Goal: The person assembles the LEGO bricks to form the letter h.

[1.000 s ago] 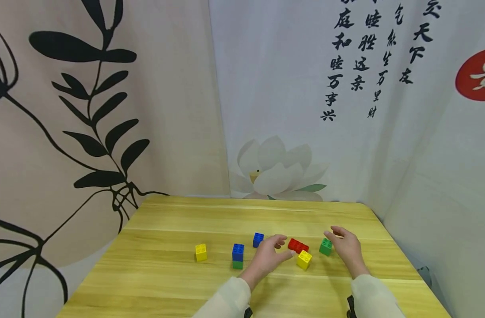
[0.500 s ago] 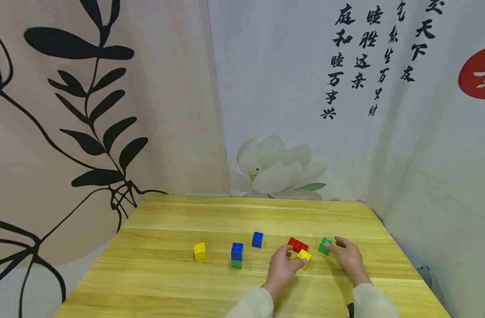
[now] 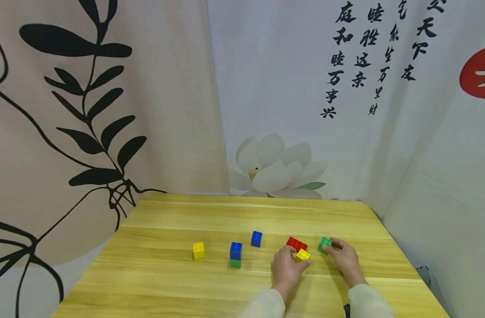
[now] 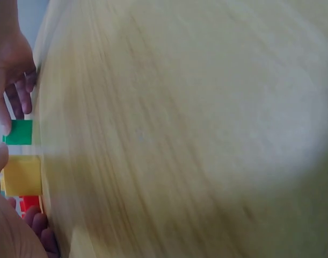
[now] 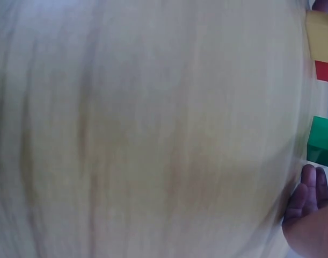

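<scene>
In the head view my left hand (image 3: pixel 286 270) is around a yellow toy building block (image 3: pixel 303 255), thumb at its near right side and fingers at its left. My right hand (image 3: pixel 346 260) pinches a green building block (image 3: pixel 324 244) by its right side, between thumb and index finger. Just behind the yellow block lies a longer red block (image 3: pixel 297 244). The left wrist view has the yellow block (image 4: pixel 23 176) between my left thumb and fingers. At the edge of the right wrist view, the fingers of my right hand (image 5: pixel 311 215) are right by the green block (image 5: pixel 322 141).
To the left on the wooden table (image 3: pixel 155 282) stand a single blue block (image 3: pixel 256 239), a blue block (image 3: pixel 236 250) on top of a green block (image 3: pixel 235 263), and another yellow block (image 3: pixel 198 250). A printed curtain (image 3: pixel 179 110) hangs behind the table.
My left hand has moved right, from beside the single blue block to the yellow block, and its fingers have closed in. The right hand has lowered slightly onto the green block.
</scene>
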`<state>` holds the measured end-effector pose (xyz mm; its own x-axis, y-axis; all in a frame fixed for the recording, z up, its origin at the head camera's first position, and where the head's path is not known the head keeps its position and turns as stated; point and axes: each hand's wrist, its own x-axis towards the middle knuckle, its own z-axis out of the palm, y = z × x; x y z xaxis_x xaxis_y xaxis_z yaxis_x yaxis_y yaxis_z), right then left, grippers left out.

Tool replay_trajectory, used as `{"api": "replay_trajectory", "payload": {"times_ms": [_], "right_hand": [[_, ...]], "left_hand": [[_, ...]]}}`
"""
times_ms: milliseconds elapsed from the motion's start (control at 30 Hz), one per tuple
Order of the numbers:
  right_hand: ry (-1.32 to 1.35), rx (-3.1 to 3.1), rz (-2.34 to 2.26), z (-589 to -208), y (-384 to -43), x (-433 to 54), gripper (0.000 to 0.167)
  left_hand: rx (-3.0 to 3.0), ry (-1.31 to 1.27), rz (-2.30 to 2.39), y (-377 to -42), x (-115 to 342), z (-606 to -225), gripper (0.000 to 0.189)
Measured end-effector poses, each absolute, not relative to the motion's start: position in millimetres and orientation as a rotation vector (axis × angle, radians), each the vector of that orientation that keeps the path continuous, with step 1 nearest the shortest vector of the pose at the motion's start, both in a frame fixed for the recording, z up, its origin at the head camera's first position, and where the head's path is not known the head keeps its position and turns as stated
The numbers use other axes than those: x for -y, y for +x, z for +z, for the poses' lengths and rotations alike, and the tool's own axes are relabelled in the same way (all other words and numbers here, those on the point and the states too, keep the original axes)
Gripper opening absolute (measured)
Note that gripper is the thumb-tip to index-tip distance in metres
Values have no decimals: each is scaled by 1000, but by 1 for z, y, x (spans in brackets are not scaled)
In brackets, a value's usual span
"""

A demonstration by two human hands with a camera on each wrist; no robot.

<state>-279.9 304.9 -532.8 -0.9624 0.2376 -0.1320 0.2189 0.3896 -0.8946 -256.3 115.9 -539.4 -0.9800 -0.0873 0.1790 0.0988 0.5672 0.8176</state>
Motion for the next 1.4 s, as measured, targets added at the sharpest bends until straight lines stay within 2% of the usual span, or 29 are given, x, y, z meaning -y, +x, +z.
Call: {"api": "replay_trajectory", "payload": {"times_ms": [300, 700, 1400], "right_hand": [[-417, 2613, 1599, -532, -278, -302, 64], [-374, 2639, 1568, -529, -277, -308, 66], [139, 2695, 1603, -492, -276, -246, 47]], "left_hand": [[2657, -118, -1346, -258, -108, -538, 35], [2746, -393, -1507, -260, -76, -530, 29], [2809, -570, -1632, -264, -17, -534, 28]]}}
